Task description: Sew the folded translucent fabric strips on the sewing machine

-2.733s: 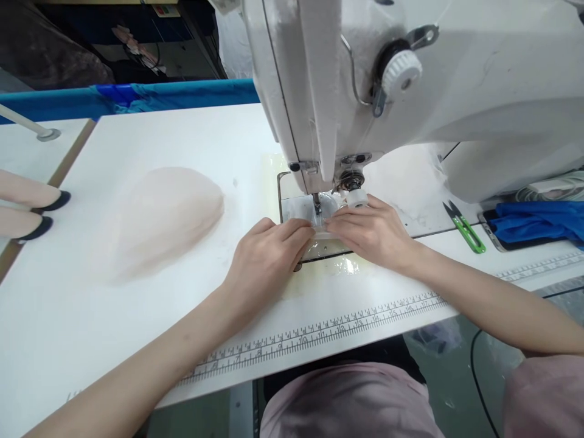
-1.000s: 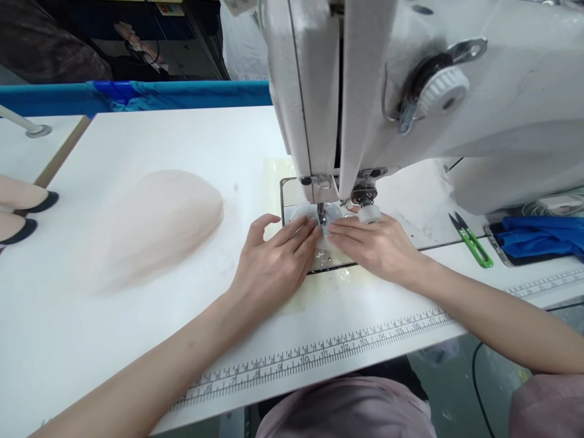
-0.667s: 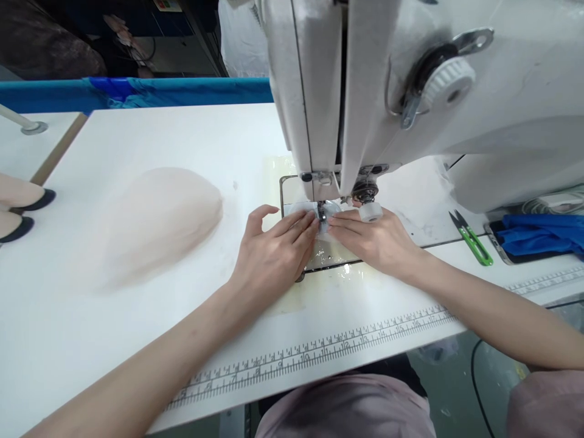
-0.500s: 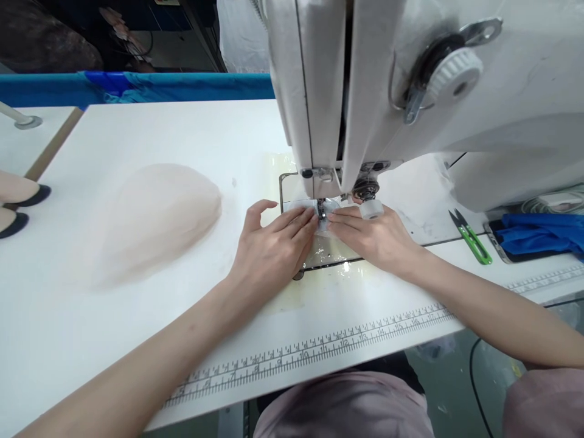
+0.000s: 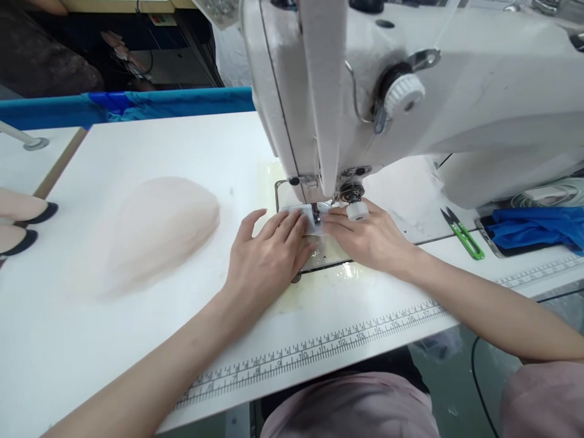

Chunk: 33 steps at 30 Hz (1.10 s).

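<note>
A small white fabric piece (image 5: 308, 216) lies under the needle of the white sewing machine (image 5: 410, 103). My left hand (image 5: 267, 255) rests flat on the piece's left side, fingers stretched out and a little apart. My right hand (image 5: 367, 234) presses its right side with extended fingertips, just in front of the presser foot. The two sets of fingertips almost meet at the needle. Most of the piece is hidden under my fingers.
A pale pink pile of sheer fabric (image 5: 155, 228) lies on the white table (image 5: 137, 152) to the left. Green thread snips (image 5: 463, 234) and a blue cloth (image 5: 538, 222) lie at the right. Two black-tipped beige forms (image 5: 27, 222) jut in at the left edge. A ruler strip (image 5: 328, 344) lines the front edge.
My left hand went from curled to flat with fingers spread. Both hands crept a little toward the needle with the white piece. The view shifted slightly.
</note>
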{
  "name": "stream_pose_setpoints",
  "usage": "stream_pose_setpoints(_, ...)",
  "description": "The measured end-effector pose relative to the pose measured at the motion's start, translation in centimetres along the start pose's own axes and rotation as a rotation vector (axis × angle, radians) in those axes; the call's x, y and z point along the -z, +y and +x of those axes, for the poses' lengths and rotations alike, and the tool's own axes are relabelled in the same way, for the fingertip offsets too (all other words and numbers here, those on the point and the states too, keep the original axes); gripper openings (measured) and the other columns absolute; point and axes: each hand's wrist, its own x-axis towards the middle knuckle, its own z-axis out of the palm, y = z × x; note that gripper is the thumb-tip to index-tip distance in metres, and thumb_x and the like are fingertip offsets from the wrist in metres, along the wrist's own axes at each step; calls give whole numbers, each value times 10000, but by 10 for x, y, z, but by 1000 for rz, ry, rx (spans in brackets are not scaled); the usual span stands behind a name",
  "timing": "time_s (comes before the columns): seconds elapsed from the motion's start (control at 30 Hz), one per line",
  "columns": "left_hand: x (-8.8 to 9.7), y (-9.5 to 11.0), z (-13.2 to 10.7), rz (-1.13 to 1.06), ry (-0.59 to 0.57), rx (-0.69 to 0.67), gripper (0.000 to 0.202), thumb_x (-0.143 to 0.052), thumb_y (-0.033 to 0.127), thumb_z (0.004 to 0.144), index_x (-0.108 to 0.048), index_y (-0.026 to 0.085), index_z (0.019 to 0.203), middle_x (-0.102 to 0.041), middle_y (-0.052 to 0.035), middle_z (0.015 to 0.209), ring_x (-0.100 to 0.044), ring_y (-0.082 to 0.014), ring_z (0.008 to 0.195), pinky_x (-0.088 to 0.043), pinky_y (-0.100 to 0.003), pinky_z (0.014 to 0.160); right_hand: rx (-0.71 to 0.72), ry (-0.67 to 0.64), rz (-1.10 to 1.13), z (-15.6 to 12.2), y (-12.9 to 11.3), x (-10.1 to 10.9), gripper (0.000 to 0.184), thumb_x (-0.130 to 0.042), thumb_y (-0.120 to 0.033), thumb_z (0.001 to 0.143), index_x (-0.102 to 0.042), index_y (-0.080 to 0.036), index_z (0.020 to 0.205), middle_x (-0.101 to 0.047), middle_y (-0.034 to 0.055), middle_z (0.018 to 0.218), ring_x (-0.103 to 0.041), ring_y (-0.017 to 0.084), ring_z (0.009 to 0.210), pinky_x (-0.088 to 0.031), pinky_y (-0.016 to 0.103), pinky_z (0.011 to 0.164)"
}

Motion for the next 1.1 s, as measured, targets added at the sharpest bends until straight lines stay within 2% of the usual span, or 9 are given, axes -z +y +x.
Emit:
stream_pose_setpoints(0.07, 7, 0, 0, 29, 17, -19, 218, -573, 344, 906, -652, 140, 905, -747, -70, 852, -687, -217, 728, -456, -415, 761, -31, 17, 7, 0, -2, 1, 305, -419, -18, 876, -686, -161, 913, -743, 22, 913, -632, 154, 854, -443, 347, 910)
stream_pose_setpoints(0.17, 16, -3, 1, -19, 85, -50, 235, -587, 295, 893, -575, 189, 683, -633, 35, 545, -561, -144, 478, -411, -366, 629, -75, 53, -27, 0, -6, 6, 320, -426, 29, 835, -671, -175, 813, -738, 5, 853, -611, 147, 797, -421, 336, 881)
stream_pose_setpoints(0.27, 15, -9, 2, -94, 76, -51, 81, -567, 218, 898, -625, 187, 851, -738, -11, 834, -675, -190, 759, -440, -385, 753, -61, 86, -2, 1, -12, 10, 336, -414, 31, 857, -676, -179, 858, -737, -7, 867, -603, 137, 786, -412, 312, 834)
stream_pose_setpoints(0.33, 12, -12, 2, -166, 24, -53, 119, -545, 186, 908, -631, 186, 989, -734, -32, 1025, -677, -207, 934, -422, -419, 891, -4, 85, 82, 1, -15, 12, 323, -411, 3, 889, -681, -168, 936, -736, 5, 918, -615, 136, 864, -409, 299, 813)
stream_pose_setpoints(0.4, 10, -13, 2, -227, -8, -46, 143, -531, 179, 916, -636, 183, 1013, -739, -22, 969, -686, -191, 846, -411, -432, 902, 28, 75, 136, 1, -17, 13, 309, -420, 6, 879, -686, -151, 880, -733, 23, 889, -621, 142, 884, -407, 304, 807)
stream_pose_setpoints(0.5, 9, -12, 0, -292, -13, 1, 152, -522, 178, 919, -651, 181, 1000, -734, -17, 912, -674, -180, 758, -418, -422, 834, -21, 106, 95, 2, -19, 15, 312, -437, 40, 831, -651, -150, 704, -706, 18, 753, -603, 134, 729, -408, 310, 784)
stream_pose_setpoints(0.63, 5, -12, 0, -377, -69, 13, 243, -481, 168, 939, -616, 174, 1141, -699, -53, 1115, -657, -202, 1006, -399, -434, 953, -62, 66, 102, 2, -20, 15, 311, -408, 15, 882, -677, -139, 876, -716, 30, 886, -604, 133, 751, -414, 286, 726)
stream_pose_setpoints(0.8, -2, -10, -2, -277, -91, -64, 294, -496, 261, 940, -626, 137, 1173, -686, -101, 1042, -664, -227, 931, -415, -485, 992, -122, -82, 154, -1, -17, 9, 261, -425, -22, 894, -665, -110, 942, -702, 100, 1047, -605, 171, 810, -415, 308, 701)
stream_pose_setpoints(1.1, 2, -4, -5, -251, -119, -91, 374, -523, 318, 941, -563, 164, 1279, -659, -107, 1229, -598, -268, 1180, -387, -528, 1090, -154, -196, 64, -3, -10, 9, 262, -428, -172, 937, -633, -113, 1088, -726, 99, 922, -574, 248, 1038, -358, 414, 909)
